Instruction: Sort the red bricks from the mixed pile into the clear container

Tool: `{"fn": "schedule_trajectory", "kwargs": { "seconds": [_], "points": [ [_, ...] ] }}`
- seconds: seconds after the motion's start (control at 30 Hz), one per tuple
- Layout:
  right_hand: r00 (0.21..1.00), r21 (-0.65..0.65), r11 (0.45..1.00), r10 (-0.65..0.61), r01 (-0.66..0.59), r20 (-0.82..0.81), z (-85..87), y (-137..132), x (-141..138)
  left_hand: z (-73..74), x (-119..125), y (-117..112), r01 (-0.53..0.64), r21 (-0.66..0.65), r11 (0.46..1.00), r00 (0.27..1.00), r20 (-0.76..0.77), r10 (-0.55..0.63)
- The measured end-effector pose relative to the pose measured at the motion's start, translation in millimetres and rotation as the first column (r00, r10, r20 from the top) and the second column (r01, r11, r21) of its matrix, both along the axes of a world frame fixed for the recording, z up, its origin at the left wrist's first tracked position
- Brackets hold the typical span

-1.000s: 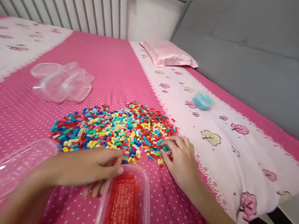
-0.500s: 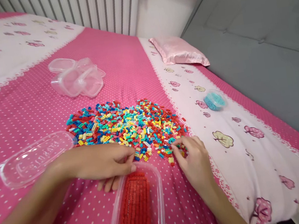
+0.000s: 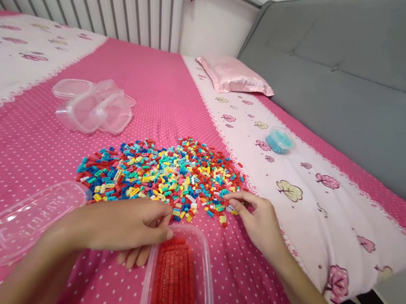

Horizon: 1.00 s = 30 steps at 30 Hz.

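Note:
A heap of small toy building bricks in red, blue, yellow, green and other colours lies on the pink bedspread. In front of it stands a clear plastic container with red bricks packed in neat rows. My left hand is curled at the container's far left rim, its thumb and forefinger closed together; whatever they hold is hidden. At the near right edge of the heap, my right hand has thumb and forefinger brought together among the bricks. Anything between those fingertips is too small to make out.
A clear lid lies left of the heap. Several empty clear containers are stacked beyond it. A small tub of light blue pieces sits to the right. Farther back are a pink pillow, a grey headboard and a white radiator.
The whole view has shifted, so things appear farther left. My right forefinger has stretched out a little at the heap's edge. My left hand stays by the container rim.

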State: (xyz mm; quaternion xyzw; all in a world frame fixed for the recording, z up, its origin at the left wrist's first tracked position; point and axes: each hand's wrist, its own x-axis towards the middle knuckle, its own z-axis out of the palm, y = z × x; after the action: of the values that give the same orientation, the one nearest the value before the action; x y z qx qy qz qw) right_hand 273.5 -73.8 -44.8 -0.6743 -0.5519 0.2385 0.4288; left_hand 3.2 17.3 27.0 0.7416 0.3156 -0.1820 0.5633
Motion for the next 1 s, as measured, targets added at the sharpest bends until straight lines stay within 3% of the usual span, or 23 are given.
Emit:
{"fn": "schedule_trajectory", "kwargs": {
  "seconds": [0.3,0.5,0.6,0.7,0.83,0.9,1.0],
  "points": [
    [0.997,0.065,0.997,0.033,-0.038,0.074,15.3,-7,-9,1.0,1,-1,0.002,0.001,1.0,1.0,0.022,-0.002],
    [0.99,0.024,0.992,0.123,-0.122,-0.076,25.5,-17,-19,-0.5,0,-2,-0.007,-0.001,1.0,1.0,0.026,0.007],
    [0.981,0.018,0.982,0.191,-0.19,-0.041,39.5,-24,-22,-0.8,0,-2,-0.001,-0.003,1.0,1.0,0.031,0.001],
    [0.974,0.0,0.976,0.217,-0.217,0.068,57.3,-36,-34,1.1,0,-2,0.015,-0.01,1.0,0.999,0.052,-0.015],
    [0.914,0.077,0.981,0.136,-0.178,0.383,67.6,-53,-71,6.9,1,-3,0.03,-0.002,1.0,0.999,0.039,-0.03],
    [0.82,0.12,0.983,0.043,-0.136,0.571,63.7,-57,-94,9.6,2,-4,0.05,0.017,0.999,0.999,0.021,-0.05],
    [0.656,0.095,0.979,0.047,-0.179,0.753,52.4,-55,-116,11.2,2,-4,0.098,0.034,0.995,0.995,0.01,-0.098]
  ]
}}
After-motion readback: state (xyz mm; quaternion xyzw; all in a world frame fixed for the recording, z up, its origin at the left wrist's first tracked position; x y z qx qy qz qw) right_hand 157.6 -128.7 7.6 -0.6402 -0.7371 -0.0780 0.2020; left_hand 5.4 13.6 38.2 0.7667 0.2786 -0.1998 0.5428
